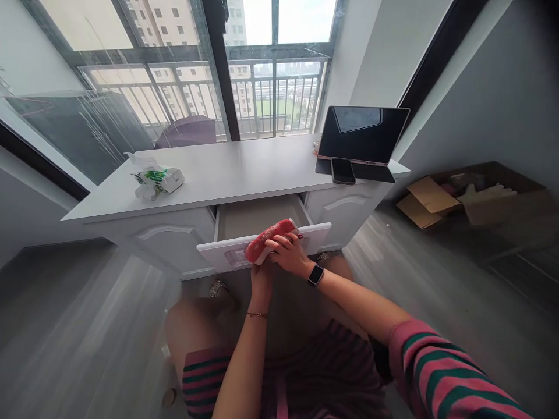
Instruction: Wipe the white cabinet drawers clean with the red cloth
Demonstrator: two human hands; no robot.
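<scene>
A red and white bundle (pixel 271 237), folded or rolled, is held above the front of a pulled-out white drawer (pixel 318 233). My left hand (pixel 261 272) grips it from below at its lower left end, its fingers mostly hidden behind the bundle. Over the bundle's right part lies my right hand (pixel 286 251), fingers bent round it, a dark watch on the wrist. The visible inside of the drawer (pixel 257 216) shows a bare beige bottom.
On the white desk (pixel 244 169) are a tissue pack (pixel 159 179) at the left, a tablet (pixel 362 134) and a phone (pixel 343 171) at the right. An open cardboard box (pixel 502 203) sits on the floor at right. My knees are below the drawer.
</scene>
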